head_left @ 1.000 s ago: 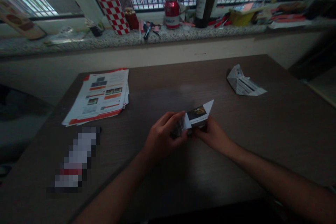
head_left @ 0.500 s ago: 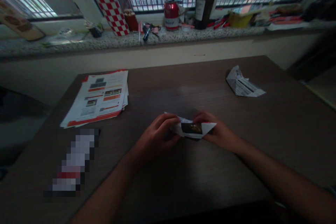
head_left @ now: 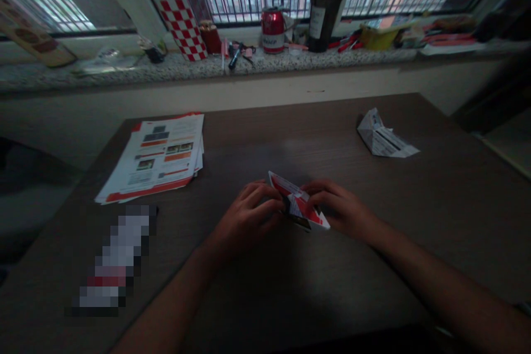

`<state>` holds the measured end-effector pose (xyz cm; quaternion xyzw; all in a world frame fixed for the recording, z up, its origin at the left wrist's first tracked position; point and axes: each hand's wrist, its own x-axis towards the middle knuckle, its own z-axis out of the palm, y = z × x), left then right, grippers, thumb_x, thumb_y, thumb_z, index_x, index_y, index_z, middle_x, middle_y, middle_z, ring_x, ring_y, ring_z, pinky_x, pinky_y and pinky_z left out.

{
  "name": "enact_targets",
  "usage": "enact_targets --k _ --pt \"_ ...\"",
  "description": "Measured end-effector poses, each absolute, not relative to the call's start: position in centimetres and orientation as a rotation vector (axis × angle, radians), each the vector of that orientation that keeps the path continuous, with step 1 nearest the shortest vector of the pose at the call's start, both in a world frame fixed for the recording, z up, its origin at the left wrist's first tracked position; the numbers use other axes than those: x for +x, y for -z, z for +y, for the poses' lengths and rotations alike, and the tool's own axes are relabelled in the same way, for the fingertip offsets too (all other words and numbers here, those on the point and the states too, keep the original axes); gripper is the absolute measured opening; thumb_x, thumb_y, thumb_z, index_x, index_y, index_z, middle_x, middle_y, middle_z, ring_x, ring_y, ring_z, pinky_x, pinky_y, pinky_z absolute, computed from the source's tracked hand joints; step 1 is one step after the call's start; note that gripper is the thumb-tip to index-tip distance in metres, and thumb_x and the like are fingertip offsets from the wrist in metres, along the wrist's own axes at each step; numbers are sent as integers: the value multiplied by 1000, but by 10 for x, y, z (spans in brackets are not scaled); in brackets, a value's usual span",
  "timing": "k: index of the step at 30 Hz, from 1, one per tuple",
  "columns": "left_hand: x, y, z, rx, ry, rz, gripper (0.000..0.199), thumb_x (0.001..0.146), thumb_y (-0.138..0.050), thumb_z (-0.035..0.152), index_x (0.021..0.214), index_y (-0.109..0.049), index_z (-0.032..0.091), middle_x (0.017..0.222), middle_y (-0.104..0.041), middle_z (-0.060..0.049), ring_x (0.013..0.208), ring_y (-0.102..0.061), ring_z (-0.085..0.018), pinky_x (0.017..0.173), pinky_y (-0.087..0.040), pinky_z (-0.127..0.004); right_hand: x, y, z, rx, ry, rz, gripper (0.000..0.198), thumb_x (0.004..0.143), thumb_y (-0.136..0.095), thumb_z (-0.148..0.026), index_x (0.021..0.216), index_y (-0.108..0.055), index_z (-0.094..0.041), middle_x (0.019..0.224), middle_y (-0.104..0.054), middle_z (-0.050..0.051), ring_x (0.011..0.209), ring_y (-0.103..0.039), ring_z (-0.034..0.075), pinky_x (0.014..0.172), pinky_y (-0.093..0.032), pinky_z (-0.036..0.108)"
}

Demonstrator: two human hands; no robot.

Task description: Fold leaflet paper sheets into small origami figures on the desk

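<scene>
Between my two hands, above the middle of the brown table (head_left: 265, 298), is a folded piece of printed paper (head_left: 299, 204) in red, white and black. It is tilted, and an opening between its folds faces up toward me. My left hand (head_left: 259, 207) pinches its left side, with the fingers bent and the thumb mostly hidden. On the other side, my right hand (head_left: 334, 202) is closed on the right part, its fingertips reaching into the fold. A second folded paper shape (head_left: 385, 135) stands by itself at the table's far right.
At the far left lies a stack of printed sheets (head_left: 161, 155). Nearer me is a pixelated flat object (head_left: 118, 260). On the granite sill (head_left: 257, 66) stand a red can (head_left: 272, 30), a dark bottle-like container (head_left: 326, 16), a checkered bottle (head_left: 185, 27) and a yellow container (head_left: 378, 36).
The folded paper has turned and tipped: its red inner face now shows and its right tip points lower. Both hands still hold it, with slightly shifted fingers. The view has moved a little.
</scene>
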<state>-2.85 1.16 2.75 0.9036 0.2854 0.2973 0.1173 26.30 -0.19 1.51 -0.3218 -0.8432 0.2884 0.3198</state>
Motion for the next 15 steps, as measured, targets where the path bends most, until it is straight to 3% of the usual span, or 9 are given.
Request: enact_targets --k 7,11,15 --pt "-29 -28 12 2787 -815 877 12 101 -66 17 109 -70 26 112 -72 -3 110 -66 -21 115 -46 -47 274 -27 -6 -887 -865 -2238 56 86 -85 -32 137 -63 -32 159 -44 14 133 -62 33 110 -53 53" --pt "-26 -31 13 2868 -831 869 12 103 -63 17 109 -69 25 107 -73 -3 107 -66 -22 115 -46 -47 273 -35 -10 -929 -770 -2307 53 91 -78 -26 141 -61 -30 155 -46 15 129 -64 31 108 -55 49" --pt "-23 -34 14 2881 -848 879 10 103 -62 17 105 -70 24 101 -73 -3 104 -65 -23 108 -50 -45 269 -40 -12 -975 -700 -2338 44 96 -66 -19 138 -59 -27 136 -59 14 118 -67 27 97 -59 42"
